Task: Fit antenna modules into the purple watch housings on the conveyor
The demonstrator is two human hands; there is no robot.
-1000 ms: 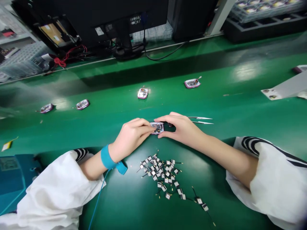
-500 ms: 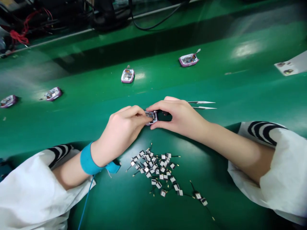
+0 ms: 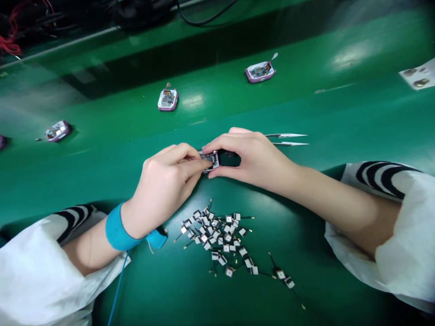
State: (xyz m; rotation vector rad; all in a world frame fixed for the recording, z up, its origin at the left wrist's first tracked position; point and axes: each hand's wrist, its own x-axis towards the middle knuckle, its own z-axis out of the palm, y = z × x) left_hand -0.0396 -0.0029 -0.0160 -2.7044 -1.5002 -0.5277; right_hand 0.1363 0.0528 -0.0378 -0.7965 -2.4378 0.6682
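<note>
I'm looking down from the head camera at a green conveyor belt (image 3: 217,108), with white sleeves (image 3: 404,235) reaching in from both lower corners. Several pink-rimmed device housings (image 3: 260,72) are sitting well apart on the belt farther out, and a printed paper sheet (image 3: 419,74) is lying at the upper right edge. Closer to me, a loose heap of small wired modules (image 3: 217,240) is spreading across the belt just below the hands. A blue wrist strap (image 3: 117,228) is circling the left wrist, with its blue cord (image 3: 118,285) running down out of view. The left hand (image 3: 166,190) and right hand (image 3: 251,156) are both closed on a small pink-rimmed housing (image 3: 210,160), pinching it between their fingers just above the heap. Steel tweezers (image 3: 287,138) are pointing outward just beyond the right hand; I cannot tell whether that hand is touching them.
</note>
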